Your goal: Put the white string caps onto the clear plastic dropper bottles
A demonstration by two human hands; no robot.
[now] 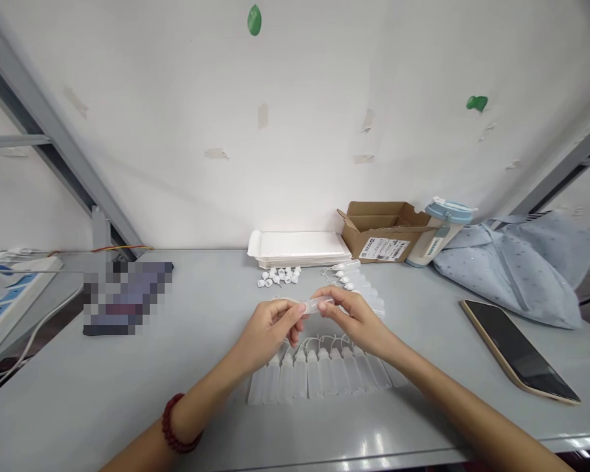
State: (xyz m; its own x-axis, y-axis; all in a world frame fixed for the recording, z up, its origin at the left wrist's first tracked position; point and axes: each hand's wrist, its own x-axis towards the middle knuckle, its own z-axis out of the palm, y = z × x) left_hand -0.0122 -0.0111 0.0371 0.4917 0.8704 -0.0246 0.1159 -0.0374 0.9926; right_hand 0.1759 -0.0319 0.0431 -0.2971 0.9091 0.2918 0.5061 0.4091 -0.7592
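Between my two hands is a small translucent plastic squeeze bottle (317,303), lying nearly level above the table. My left hand (268,329) pinches its left end, where the neck is partly hidden by the fingers. My right hand (354,317) grips the bottle's body from the other side. Below them, a row of similar bottles (313,379) with thin looped tubes or straps at their tops lies side by side on the grey table. Behind my right hand lie several more bottles (368,293) with white tops. A pile of small white caps (278,278) sits beyond my left hand.
At the back stand a stack of white envelopes (302,247), an open cardboard box (386,244) and a tumbler (435,241). To the right are a blue cloth bag (516,275) and a phone (521,351). A pixelated dark item (128,300) and a power strip (14,298) lie left.
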